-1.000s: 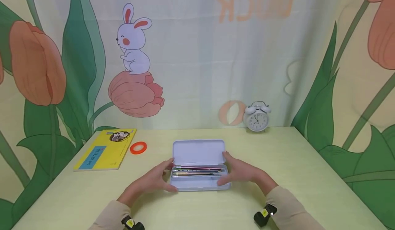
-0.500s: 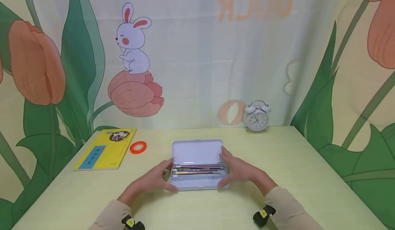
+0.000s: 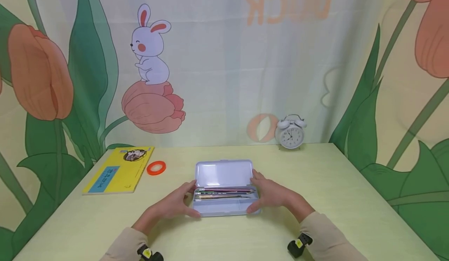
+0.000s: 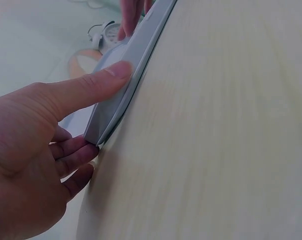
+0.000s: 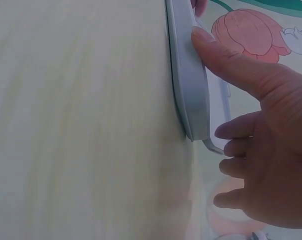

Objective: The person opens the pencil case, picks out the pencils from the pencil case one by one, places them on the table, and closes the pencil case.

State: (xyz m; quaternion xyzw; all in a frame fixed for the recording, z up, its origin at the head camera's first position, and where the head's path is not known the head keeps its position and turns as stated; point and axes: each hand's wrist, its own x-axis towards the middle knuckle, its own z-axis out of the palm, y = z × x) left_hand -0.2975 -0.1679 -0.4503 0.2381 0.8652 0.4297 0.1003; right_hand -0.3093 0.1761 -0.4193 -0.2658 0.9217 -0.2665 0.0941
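Observation:
A pale tin pencil case (image 3: 221,209) sits on the table, its hinged lid (image 3: 224,174) raised at the back. Several pencils (image 3: 224,194) lie lengthwise in its rear compartment; a small divider splits the front part. My left hand (image 3: 173,203) holds the case's left end, thumb on the front edge and fingers curled at the corner, as the left wrist view shows. At the right end my right hand (image 3: 271,193) grips the case, with the thumb over the front rim and the forefinger against the lid's right edge. The right wrist view shows its other fingers beside the case's end.
To the left lies a yellow book (image 3: 119,170) with a blue label, beside an orange tape ring (image 3: 156,168). A white twin-bell alarm clock (image 3: 290,132) stands at the back right. Printed curtain (image 3: 210,78) hangs behind the pale table (image 3: 224,237).
My right fingers have shifted slightly on the lid's edge, and the lid has moved a little to the left. Light now glints on its inside. My left hand keeps its place on the case.

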